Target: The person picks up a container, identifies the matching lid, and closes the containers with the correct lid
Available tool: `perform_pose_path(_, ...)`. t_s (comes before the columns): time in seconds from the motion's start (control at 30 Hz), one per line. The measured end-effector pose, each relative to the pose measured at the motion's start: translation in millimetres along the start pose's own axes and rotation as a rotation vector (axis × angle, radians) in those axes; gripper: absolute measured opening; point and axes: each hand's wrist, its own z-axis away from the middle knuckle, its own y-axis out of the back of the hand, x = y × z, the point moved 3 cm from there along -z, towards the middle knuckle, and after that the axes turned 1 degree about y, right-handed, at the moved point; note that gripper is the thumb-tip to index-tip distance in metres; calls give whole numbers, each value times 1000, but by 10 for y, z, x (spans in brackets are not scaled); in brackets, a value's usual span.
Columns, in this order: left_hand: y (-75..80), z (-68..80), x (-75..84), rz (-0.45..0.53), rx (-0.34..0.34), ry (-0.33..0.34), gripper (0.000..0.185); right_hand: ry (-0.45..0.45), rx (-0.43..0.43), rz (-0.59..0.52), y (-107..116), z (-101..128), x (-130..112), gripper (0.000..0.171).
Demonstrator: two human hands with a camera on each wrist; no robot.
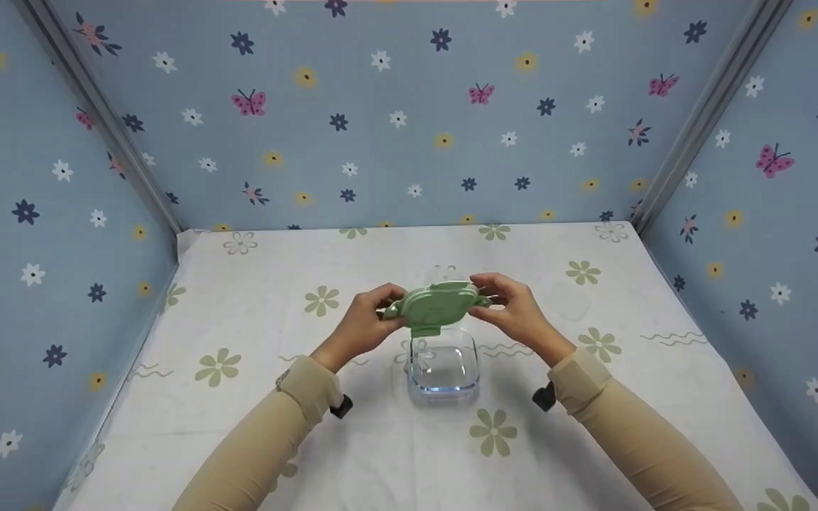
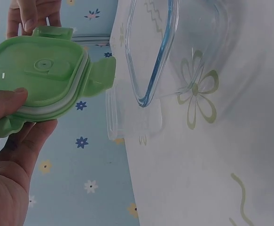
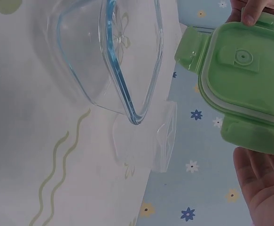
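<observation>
Head view: green lid held in the air by both hands, just above clear glass container, not touching it. Left hand on lid's left edge, grip pinching it between thumb and fingers. Right hand on lid's right edge, grip likewise pinching. Lid tilted, near flap hanging down toward container's rim. Container upright on table, between the two forearms, open-topped, apparently empty though glare makes this hard to confirm. Table covered in white cloth printed with pale green flowers and wavy lines. Tan sleeves to both wrists.

Left wrist view: lid with white seal ring along its edge, thumb on top, fingers beneath; container beside it, blue-tinted rim.

Right wrist view: lid with latch flaps at its sides, right hand at one edge; container well clear of it.

Surround: blue walls with flowers and butterflies.
</observation>
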Motion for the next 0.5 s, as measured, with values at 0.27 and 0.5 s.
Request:
perform_pose_path(0.27,-32,6,6,-18,9,-18,19,25,-19,13,-30,26,-44,44)
perform_pose_path(0.5,-38,14,-8,-15,26,-27,15,89,-8,16,-66,72,-91,27)
